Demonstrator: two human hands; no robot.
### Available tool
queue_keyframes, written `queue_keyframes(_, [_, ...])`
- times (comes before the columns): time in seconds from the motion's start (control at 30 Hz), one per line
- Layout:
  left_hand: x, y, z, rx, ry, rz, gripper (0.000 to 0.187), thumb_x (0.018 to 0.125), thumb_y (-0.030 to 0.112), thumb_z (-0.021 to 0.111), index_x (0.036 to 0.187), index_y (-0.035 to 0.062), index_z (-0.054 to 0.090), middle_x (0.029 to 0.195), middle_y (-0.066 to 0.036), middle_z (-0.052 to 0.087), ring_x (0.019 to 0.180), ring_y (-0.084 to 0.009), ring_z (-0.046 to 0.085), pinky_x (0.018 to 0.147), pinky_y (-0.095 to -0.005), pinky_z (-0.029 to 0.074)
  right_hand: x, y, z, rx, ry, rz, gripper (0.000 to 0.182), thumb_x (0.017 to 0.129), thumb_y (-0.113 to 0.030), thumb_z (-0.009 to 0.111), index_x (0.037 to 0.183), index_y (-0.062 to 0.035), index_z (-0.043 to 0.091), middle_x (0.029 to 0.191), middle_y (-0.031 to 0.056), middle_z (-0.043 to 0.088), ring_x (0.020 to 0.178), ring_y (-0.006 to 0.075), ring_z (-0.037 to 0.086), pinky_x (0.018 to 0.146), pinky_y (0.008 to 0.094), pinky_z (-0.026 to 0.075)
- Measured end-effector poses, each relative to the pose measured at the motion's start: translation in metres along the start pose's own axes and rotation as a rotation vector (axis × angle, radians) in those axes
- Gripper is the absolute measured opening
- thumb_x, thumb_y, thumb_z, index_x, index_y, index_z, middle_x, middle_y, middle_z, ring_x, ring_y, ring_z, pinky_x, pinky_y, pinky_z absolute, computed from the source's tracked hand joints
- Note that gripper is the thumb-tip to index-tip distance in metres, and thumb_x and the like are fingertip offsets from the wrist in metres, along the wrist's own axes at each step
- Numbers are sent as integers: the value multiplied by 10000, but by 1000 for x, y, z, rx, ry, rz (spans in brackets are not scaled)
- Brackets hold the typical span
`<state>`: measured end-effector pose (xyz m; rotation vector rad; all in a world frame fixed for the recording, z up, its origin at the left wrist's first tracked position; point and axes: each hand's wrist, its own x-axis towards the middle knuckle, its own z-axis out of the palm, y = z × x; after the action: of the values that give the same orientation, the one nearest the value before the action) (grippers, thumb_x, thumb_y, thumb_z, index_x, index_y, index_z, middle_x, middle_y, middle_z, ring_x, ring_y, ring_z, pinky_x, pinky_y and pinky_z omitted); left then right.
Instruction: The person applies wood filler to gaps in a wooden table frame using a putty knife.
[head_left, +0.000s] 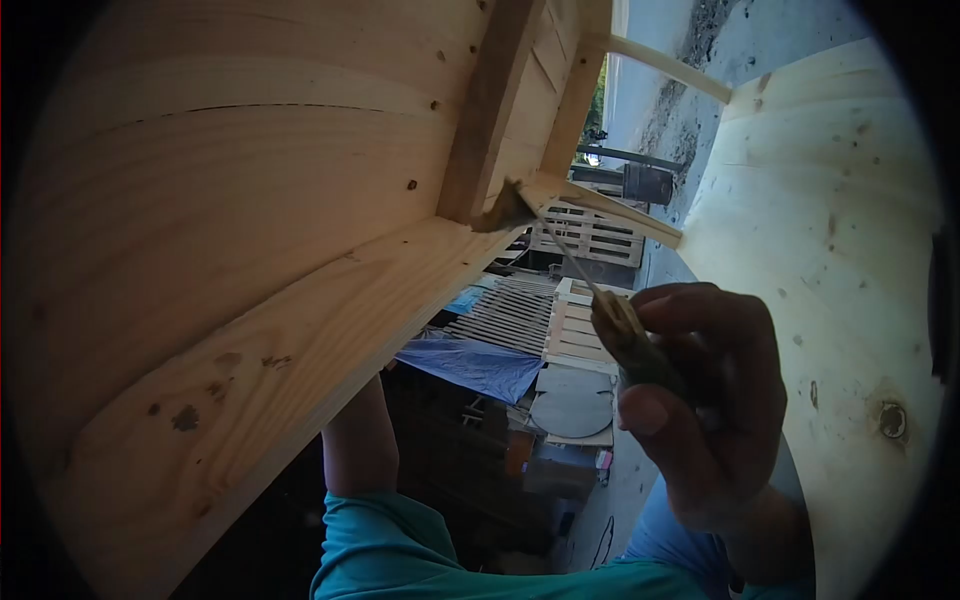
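Tool (612, 312) gripped by handle (632, 350) in curled fingers of right hand (715, 390), long axis slanting up-left, dark tip (508, 207) beyond fingertips, near foot of wooden post (490, 120); left hand hidden, grip unclear.

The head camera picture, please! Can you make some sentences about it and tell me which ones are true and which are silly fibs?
1. The right hand's grip holds a thin-shafted tool with a brownish handle. True.
2. The tool's far end is a bright red ball. False: it is a dark, wedge-shaped end.
3. The left hand's grip is in plain sight. False: the bare left arm goes behind a long pale wooden board, and no left hand shows.
4. A crumpled blue plastic sheet is in the background. True.
5. The sleeves are yellow. False: the left fabric sleeve is teal.
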<state>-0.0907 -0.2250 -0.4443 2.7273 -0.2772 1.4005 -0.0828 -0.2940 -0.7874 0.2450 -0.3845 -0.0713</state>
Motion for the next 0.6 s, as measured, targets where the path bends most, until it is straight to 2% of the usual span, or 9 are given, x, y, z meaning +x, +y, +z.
queue_keyframes(0.03, [-5, -5, 1, 21, 16, -21, 609, 959, 532, 470, 1314, 41, 520, 1193, -175, 604, 1130, -295, 614, 987, -515, 482, 3, -7, 2, -9, -13, 63, 457, 915, -179, 664, 1226, 58, 428, 1094, 174, 544, 845, 140, 564, 705, 258, 449])
queue_keyframes(0.07, [-7, 1, -3, 32, 33, -24, 608, 958, 533, 470, 1312, 41, 522, 1192, -175, 605, 1129, -296, 614, 986, -514, 482, 8, -14, 1, -96, -107, 38, 455, 891, -191, 679, 1201, 64, 464, 1055, 178, 532, 884, 152, 545, 735, 270, 438])
queue_keyframes(0.17, [-13, 3, -2, 71, 41, -50, 607, 956, 535, 470, 1306, 42, 526, 1189, -175, 607, 1128, -297, 615, 984, -512, 481, 15, -23, -2, -183, -242, -100, 435, 873, -184, 671, 1177, 73, 495, 1043, 192, 524, 841, 140, 535, 714, 260, 433])
queue_keyframes(0.2, [-14, 3, -2, 86, 37, -56, 606, 956, 535, 470, 1304, 42, 528, 1189, -176, 607, 1127, -297, 615, 983, -512, 481, 16, -25, 1, -144, -233, -101, 440, 844, -170, 668, 1163, 91, 514, 1028, 211, 527, 845, 149, 557, 703, 284, 453])
queue_keyframes(0.3, [-10, 8, -4, 118, 43, -69, 605, 954, 537, 470, 1298, 43, 533, 1186, -176, 609, 1125, -299, 615, 981, -510, 481, 19, -35, 11, -42, -289, 8, 465, 852, -158, 686, 1217, 76, 519, 1029, 188, 539, 833, 161, 585, 695, 327, 475])
queue_keyframes(0.4, [-7, 13, -8, 146, 43, -83, 604, 953, 539, 470, 1292, 44, 538, 1183, -177, 612, 1124, -300, 616, 979, -508, 481, 35, -38, 19, -216, -414, -286, 438, 855, -75, 604, 1247, 114, 551, 1109, 265, 612, 954, 336, 626, 818, 379, 512])
queue_keyframes(0.5, [-4, 17, -10, 162, 33, -78, 602, 951, 541, 470, 1286, 45, 542, 1181, -177, 614, 1122, -301, 616, 977, -506, 481, 32, -40, 33, -107, -454, -304, 417, 839, -58, 606, 1221, 107, 574, 1074, 236, 616, 918, 292, 618, 789, 341, 504])
queue_keyframes(0.57, [-1, 19, -11, 169, 19, -77, 602, 950, 542, 470, 1282, 46, 546, 1179, -178, 615, 1121, -302, 616, 976, -505, 481, 33, -13, 43, -33, -441, -524, 411, 795, -51, 639, 1174, 106, 611, 1043, 230, 627, 892, 294, 630, 770, 339, 511])
queue_keyframes(0.6, [1, 20, -13, 178, 15, -84, 601, 949, 542, 470, 1280, 46, 547, 1178, -178, 616, 1121, -303, 616, 975, -505, 481, 29, -13, 55, 21, -397, -519, 411, 787, -54, 649, 1165, 105, 619, 1034, 229, 628, 886, 294, 632, 764, 340, 513])
